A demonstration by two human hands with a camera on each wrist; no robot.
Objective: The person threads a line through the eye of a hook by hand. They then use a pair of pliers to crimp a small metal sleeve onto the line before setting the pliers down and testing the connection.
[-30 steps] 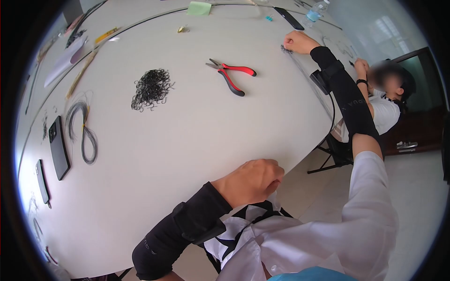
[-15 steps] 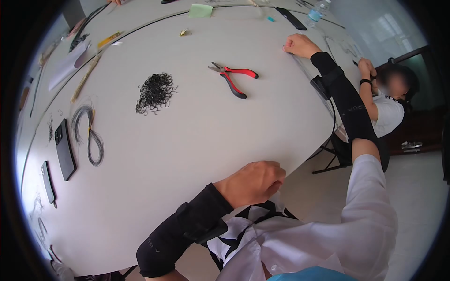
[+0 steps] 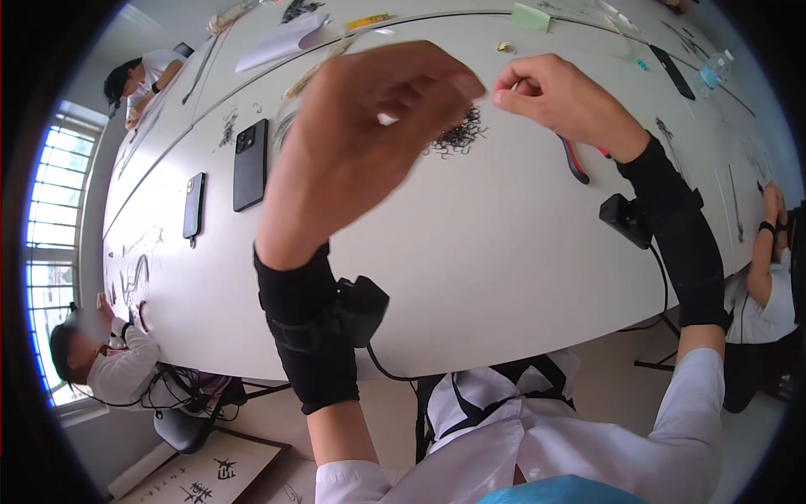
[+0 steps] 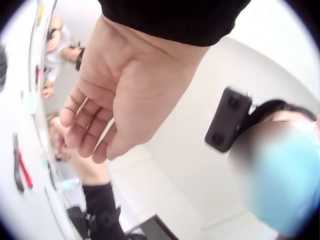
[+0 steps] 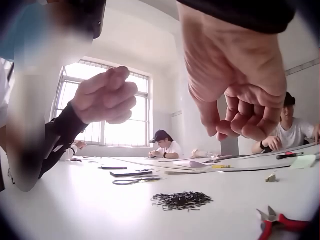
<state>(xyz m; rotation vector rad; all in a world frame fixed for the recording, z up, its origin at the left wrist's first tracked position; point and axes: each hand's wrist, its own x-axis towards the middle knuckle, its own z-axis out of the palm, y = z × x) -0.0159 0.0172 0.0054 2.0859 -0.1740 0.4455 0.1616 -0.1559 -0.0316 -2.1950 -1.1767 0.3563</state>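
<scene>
My left hand (image 3: 361, 143) is raised over the table in the head view, its thumb tip against a curled index finger. Facing it, my right hand (image 3: 562, 97) hovers with thumb and index fingertip together and its other fingers curled. A narrow gap separates the two hands' fingertips. I cannot tell whether something tiny is pinched in either. Below and between them lies a pile of small black wire hooks (image 3: 457, 134), partly hidden by the left hand. Red-and-black pliers (image 5: 272, 220) lie near the pile, mostly covered by my right hand in the head view.
Two dark phones (image 3: 250, 164) lie left of the hands. A wire coil (image 5: 135, 180) rests behind the hook pile. Small dark pieces (image 3: 663, 128) lie at the right, with a water bottle (image 3: 716, 69) farther back. Other people (image 3: 101, 353) sit around the table.
The head view has swung left. My left hand has risen from the table's front edge, and my right hand has left the small dark pieces at the far right; they now face each other.
</scene>
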